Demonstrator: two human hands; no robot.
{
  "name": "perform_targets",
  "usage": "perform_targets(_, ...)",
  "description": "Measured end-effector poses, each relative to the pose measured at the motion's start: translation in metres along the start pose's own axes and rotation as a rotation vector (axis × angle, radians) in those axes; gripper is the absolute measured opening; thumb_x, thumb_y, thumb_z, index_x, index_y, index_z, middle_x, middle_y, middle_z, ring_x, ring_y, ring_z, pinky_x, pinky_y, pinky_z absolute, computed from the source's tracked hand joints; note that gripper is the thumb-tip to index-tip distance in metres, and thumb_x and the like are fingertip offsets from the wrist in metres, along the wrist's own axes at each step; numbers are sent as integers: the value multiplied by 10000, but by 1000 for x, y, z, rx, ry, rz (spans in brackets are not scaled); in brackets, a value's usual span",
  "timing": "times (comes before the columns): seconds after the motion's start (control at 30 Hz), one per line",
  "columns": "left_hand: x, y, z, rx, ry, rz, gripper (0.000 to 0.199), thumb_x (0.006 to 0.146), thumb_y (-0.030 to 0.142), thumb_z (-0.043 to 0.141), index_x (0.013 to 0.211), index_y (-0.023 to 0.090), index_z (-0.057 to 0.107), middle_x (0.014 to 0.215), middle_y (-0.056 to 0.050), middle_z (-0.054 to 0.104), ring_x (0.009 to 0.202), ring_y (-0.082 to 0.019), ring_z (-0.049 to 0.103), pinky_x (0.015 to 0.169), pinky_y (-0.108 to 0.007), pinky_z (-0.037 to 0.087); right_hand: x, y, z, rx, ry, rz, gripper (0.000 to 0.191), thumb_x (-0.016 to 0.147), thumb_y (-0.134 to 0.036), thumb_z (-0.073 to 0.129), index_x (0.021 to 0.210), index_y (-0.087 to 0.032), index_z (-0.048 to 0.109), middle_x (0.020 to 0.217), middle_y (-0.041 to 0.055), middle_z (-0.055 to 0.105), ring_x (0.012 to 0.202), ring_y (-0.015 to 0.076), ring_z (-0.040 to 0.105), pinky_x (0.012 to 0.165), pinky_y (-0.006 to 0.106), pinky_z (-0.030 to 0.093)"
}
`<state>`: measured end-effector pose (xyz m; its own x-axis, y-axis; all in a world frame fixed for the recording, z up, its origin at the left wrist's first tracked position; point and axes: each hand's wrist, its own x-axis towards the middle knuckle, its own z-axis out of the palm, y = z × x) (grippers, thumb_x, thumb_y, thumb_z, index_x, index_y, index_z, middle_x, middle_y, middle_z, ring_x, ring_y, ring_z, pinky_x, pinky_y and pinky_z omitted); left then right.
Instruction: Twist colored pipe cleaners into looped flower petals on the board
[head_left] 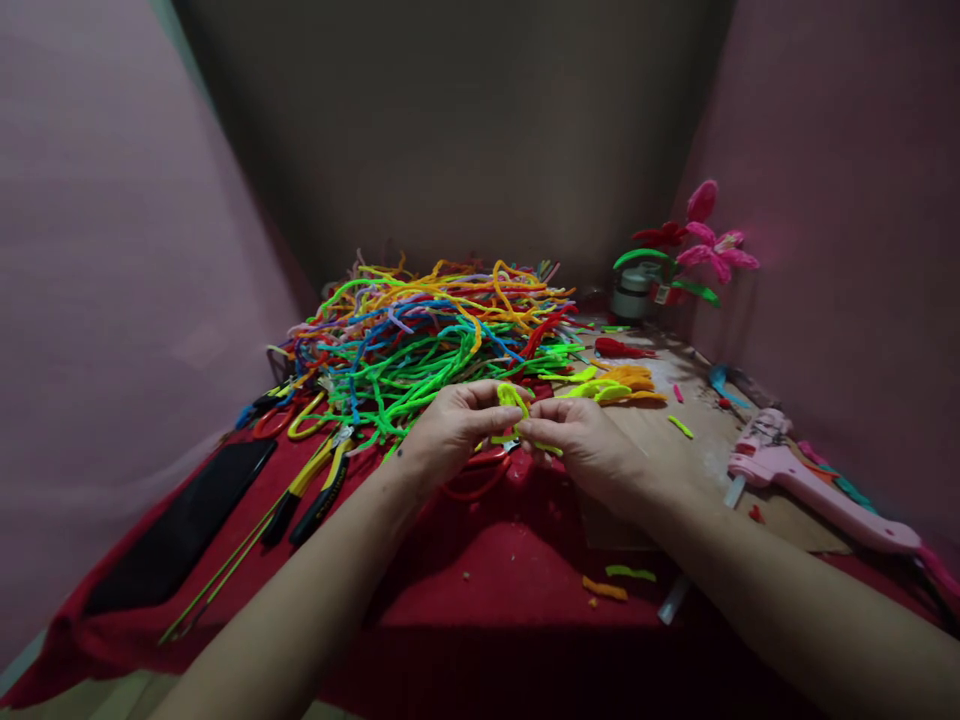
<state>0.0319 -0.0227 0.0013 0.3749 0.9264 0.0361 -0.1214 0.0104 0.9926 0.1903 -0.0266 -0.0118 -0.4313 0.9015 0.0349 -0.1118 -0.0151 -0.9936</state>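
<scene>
A bent yellow-green pipe cleaner is pinched between both hands above the red cloth. My left hand holds its left side between thumb and fingers. On the right side, my right hand grips it with fingertips pressed together. Red-handled scissors lie on the cloth just under the hands, partly hidden by them. Behind them is a large heap of colourful pipe cleaners. Shaped yellow-green pieces lie just beyond my right hand, beside orange ones.
Pliers and a black phone lie on the red cloth at the left. A pink glue gun rests on cardboard at the right. Pink pipe-cleaner flowers stand at the back right.
</scene>
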Motion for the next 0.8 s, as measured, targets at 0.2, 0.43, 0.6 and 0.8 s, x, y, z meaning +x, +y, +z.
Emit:
perform_targets(0.2, 1, -4, 0, -6, 18, -8, 129, 680, 231, 661, 723, 128, 596, 660, 1, 589, 584, -90, 541, 613, -226, 413, -1, -3, -1, 76, -24, 50, 165, 644, -194, 614, 524, -135, 518, 459, -56, 443, 426, 51, 357, 467, 237, 262)
perform_targets(0.43, -1, 2, 8, 290, 135, -1, 158, 682, 265, 639, 656, 117, 590, 560, 27, 533, 493, -57, 434, 487, -186, 319, 2, 3, -2, 17, -2, 53, 129, 637, -220, 620, 562, -129, 568, 483, -40, 497, 441, 60, 388, 477, 239, 285)
perform_targets(0.6, -2, 3, 17, 405, 276, 64, 129, 655, 244, 642, 666, 118, 614, 587, 17, 561, 515, -68, 454, 486, -188, 338, 3, 7, -2, -9, 52, 22, 125, 637, -233, 610, 580, -127, 577, 493, -25, 525, 442, 63, 396, 471, 232, 297)
perform_targets(0.8, -2, -1, 17, 445, 302, 62, 237, 699, 340, 597, 590, 130, 599, 486, 25, 495, 440, -66, 392, 437, -199, 291, 3, 9, 0, -18, 85, 40, 127, 615, -207, 602, 531, -136, 539, 472, -19, 517, 428, 65, 401, 448, 226, 296)
